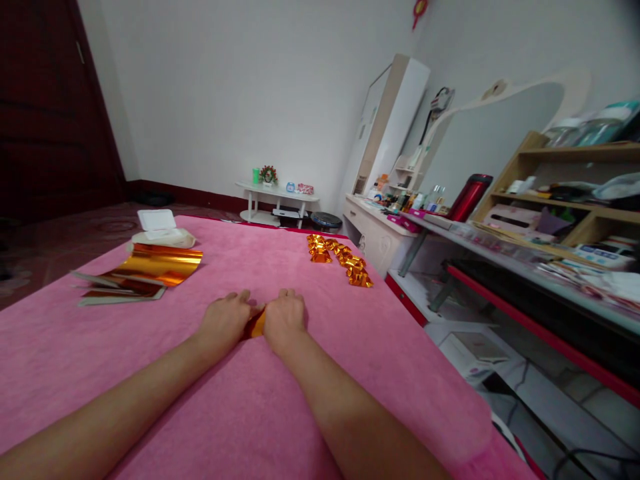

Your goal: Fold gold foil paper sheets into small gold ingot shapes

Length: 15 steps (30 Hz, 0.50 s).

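Both of my hands rest knuckles-up on the pink blanket (150, 373), side by side. My left hand (225, 320) and my right hand (284, 317) are closed over a small piece of gold foil paper (257, 325), of which only an orange sliver shows between them. A row of several folded gold foil pieces (340, 259) lies farther away to the right. At the left lies a stack of flat gold foil sheets (160, 265).
A white pack of wipes (161, 230) sits behind the foil sheets. To the right stands a cluttered desk (525, 267) with a wooden shelf and a red flask (469, 197). A small white table (277, 197) stands by the far wall.
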### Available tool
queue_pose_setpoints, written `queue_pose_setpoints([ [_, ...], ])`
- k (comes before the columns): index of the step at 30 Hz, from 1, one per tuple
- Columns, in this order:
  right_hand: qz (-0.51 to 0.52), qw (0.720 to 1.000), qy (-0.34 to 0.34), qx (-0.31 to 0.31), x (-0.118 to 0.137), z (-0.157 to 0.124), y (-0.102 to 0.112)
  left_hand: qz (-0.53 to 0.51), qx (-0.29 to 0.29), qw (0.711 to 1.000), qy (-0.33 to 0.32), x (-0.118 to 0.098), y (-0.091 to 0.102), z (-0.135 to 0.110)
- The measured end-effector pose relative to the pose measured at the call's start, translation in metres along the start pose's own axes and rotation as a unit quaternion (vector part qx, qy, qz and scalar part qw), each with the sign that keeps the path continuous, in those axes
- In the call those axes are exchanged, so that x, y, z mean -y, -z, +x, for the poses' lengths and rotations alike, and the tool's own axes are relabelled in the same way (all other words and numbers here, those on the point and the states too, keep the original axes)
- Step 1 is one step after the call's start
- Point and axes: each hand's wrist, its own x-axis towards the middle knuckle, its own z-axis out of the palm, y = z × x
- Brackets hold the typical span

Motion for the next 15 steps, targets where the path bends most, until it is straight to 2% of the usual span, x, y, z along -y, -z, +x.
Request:
queue_pose_setpoints([
  [4, 0.006, 1.000, -0.005, 0.003, 0.000, 0.004, -0.002, 0.011, 0.009, 1.000, -0.004, -0.001, -0.001, 0.003],
  [9, 0.109, 0.990, -0.049, -0.077, -0.028, 0.013, -0.016, 0.012, -0.014, 1.000, -0.001, 0.002, -0.005, 0.003],
  [12, 0.161, 0.980, -0.079, -0.085, -0.040, 0.017, -0.026, -0.009, -0.036, 0.999, 0.002, 0.006, -0.010, 0.000],
  [15, 0.181, 0.974, -0.076, -0.116, -0.042, 0.017, -0.033, -0.044, -0.057, 0.997, 0.025, 0.013, -0.016, 0.000],
])
